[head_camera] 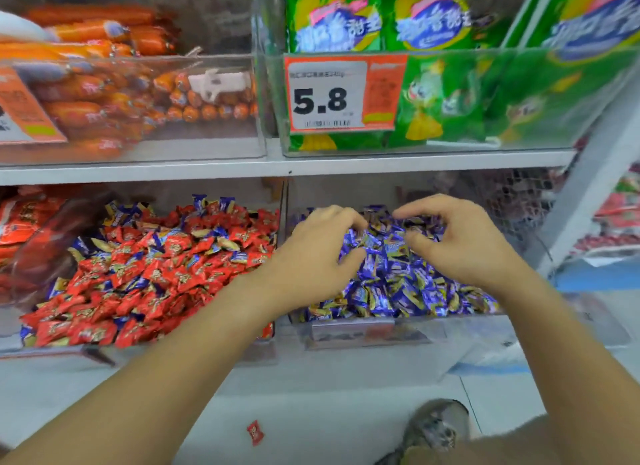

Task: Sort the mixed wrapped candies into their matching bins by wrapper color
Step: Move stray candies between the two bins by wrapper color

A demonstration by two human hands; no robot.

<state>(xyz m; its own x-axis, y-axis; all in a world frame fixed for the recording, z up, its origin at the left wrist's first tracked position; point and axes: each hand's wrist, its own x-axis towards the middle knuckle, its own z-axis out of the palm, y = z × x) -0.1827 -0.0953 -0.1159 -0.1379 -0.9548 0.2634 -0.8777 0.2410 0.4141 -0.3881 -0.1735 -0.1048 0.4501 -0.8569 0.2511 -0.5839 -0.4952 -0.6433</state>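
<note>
Both hands in blue bin [367,329], my left hand [313,253] and right hand [460,243] fingers curled, raking blue candies [398,277]; can't tell if pinching any. Risk: flicking some over rim, joining red candy [255,432] on floor.

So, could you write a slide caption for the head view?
Both hands dig into the blue candies beside the red-candy bin.

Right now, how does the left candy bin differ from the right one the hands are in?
The left candy bin holds mostly red-wrapped candies with blue-wrapped strays mixed in; the right candy bin looks almost wholly blue-wrapped candies. The left hand and right hand both reach into the right bin, fingers curled among the candies; no hand is at the left bin. Both are clear bins on the lower shelf.
</note>
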